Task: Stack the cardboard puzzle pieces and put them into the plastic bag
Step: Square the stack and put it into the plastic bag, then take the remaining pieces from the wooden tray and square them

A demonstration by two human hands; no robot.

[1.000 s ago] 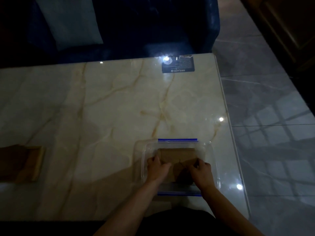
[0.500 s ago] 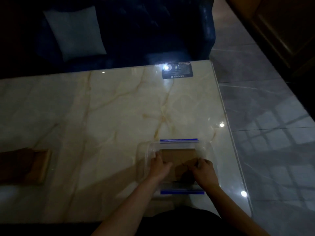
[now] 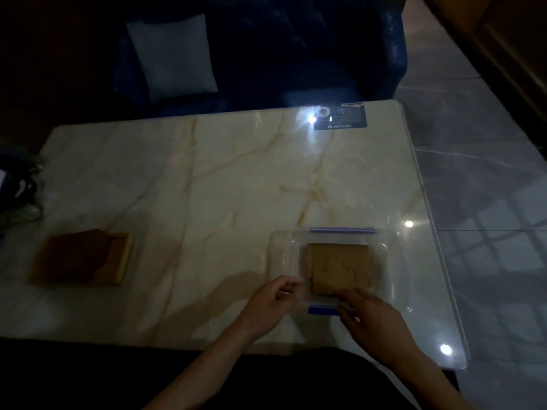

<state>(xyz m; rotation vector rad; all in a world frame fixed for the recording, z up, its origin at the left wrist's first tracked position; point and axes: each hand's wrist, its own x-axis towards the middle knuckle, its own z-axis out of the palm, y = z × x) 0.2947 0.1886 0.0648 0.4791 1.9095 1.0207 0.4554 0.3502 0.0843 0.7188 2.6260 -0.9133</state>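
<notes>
- The stack of cardboard puzzle pieces (image 3: 337, 269) lies flat inside the clear plastic bag (image 3: 284, 253), near the right front part of the marble surface (image 3: 207, 179).
- The bag lies flat on the surface. One blue zip strip (image 3: 342, 230) runs along its far edge and another blue strip (image 3: 321, 309) shows at its near edge, just in front of the stack.
- The left hand (image 3: 268, 306) is at the bag's near left corner. Its fingers are curled, and the fingertips seem to pinch the clear plastic there, though the film is too faint in the dim light to be sure of the contact.
- The right hand (image 3: 370, 316) is at the near edge of the bag, over the right end of the near blue strip, with its fingertips reaching the front edge of the stack. Whether its grip is clenched on the strip or only resting on it, I cannot tell.
- Neither hand holds the cardboard itself; the stack rests in the bag, its top piece showing a jagged cut line.
- A second brown stack on a wooden board (image 3: 85, 257) sits well apart at the left side of the surface.
- A dark printed card (image 3: 340, 117) lies at the far right corner of the surface, beside a bright light reflection.
- Beyond the surface stands a dark blue sofa (image 3: 296, 54) with a pale cushion (image 3: 174, 56).
- Grey tiled floor (image 3: 488, 173) runs along the right.
</notes>
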